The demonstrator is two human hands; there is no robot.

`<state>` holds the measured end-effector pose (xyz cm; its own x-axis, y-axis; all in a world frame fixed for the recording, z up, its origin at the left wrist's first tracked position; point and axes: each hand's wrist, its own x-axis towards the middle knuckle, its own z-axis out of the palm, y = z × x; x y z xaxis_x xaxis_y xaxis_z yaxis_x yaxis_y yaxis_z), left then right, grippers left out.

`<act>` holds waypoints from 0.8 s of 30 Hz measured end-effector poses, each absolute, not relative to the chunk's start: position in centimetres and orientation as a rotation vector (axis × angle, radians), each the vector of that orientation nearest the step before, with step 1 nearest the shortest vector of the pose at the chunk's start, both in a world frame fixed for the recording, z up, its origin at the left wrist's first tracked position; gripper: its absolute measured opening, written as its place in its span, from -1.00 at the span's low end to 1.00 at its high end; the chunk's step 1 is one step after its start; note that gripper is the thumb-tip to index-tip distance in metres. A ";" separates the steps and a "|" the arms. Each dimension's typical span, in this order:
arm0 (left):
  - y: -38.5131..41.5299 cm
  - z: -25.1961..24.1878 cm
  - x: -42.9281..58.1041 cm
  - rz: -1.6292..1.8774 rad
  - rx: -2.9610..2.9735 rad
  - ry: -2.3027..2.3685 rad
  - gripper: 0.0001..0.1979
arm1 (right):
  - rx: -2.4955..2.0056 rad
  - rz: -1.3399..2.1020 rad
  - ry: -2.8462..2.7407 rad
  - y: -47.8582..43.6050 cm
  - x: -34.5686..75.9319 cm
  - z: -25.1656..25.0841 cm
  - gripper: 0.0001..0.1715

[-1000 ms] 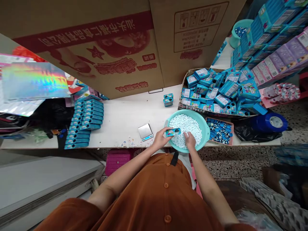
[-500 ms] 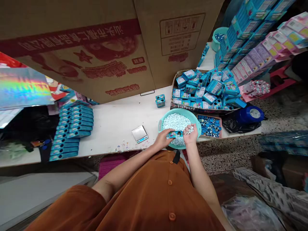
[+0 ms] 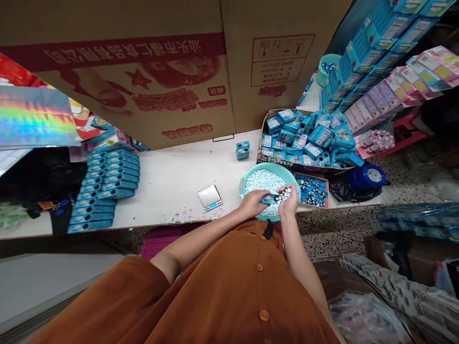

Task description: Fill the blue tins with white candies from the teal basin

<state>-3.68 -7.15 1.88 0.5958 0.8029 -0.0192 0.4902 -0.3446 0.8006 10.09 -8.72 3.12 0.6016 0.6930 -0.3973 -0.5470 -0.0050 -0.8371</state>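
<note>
Over a turquoise basin (image 3: 242,186) of small white pellets (image 3: 263,180), my left hand (image 3: 252,204) grips a small blue box (image 3: 269,198) by its left end. My right hand (image 3: 289,204) is cupped around a heap of the white pellets (image 3: 285,194), its fingers curled up. That heap is against the right end of the box, where a dark round hole partly shows. To the right of the basin, a shallow tray (image 3: 327,193) contains blue and silver round caps (image 3: 311,190).
A carton of jumbled blue boxes (image 3: 299,138) stands behind the basin. Left of it are a small digital scale (image 3: 210,197), a lone blue box pair (image 3: 243,150) and stacked blue boxes (image 3: 107,186). A large cardboard box (image 3: 161,71) walls off the back. Blue tape (image 3: 367,177) lies right.
My right hand has tilted its cupped pellets toward the box, and pellets now meet the box's holed end. My left hand holds the box still close by. The whole view has shifted slightly.
</note>
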 end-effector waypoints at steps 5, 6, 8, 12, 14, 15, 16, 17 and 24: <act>-6.9 2.2 -3.8 0.538 1.988 1.007 -0.60 | -1.233 0.943 -0.299 -8.6 9.6 3.4 -0.67; -6.9 2.2 -3.8 0.547 1.994 0.998 -0.60 | -1.233 0.929 -0.309 -8.6 9.5 3.5 -0.68; -6.8 2.3 -3.8 0.543 1.978 1.005 -0.59 | -1.223 0.908 -0.312 -8.7 9.5 3.6 -0.70; -6.8 2.1 -3.8 0.526 1.938 1.015 -0.57 | -1.224 0.905 -0.281 -8.6 9.7 3.4 -0.71; -6.8 1.8 -3.8 0.522 1.920 1.021 -0.57 | -1.245 0.911 -0.257 -8.4 9.7 3.2 -0.71; -6.7 1.7 -3.8 0.513 1.893 1.034 -0.58 | -1.260 0.913 -0.252 -8.4 9.7 3.1 -0.70; -6.7 1.7 -3.8 0.504 1.857 1.050 -0.59 | -1.278 0.912 -0.258 -8.3 9.6 3.1 -0.69; -6.7 1.6 -3.8 0.501 1.821 1.066 -0.59 | -1.298 0.910 -0.276 -8.2 9.5 3.2 -0.67; -6.5 1.8 -3.5 0.669 1.806 1.044 -0.57 | -1.335 0.867 -0.496 -7.7 8.7 4.6 -0.61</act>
<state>-3.54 -6.53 1.79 0.4932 0.8699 0.0104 0.3727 -0.2220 0.9010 8.74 -7.71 4.65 0.6061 0.7791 -0.1603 -0.2565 0.0006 -0.9666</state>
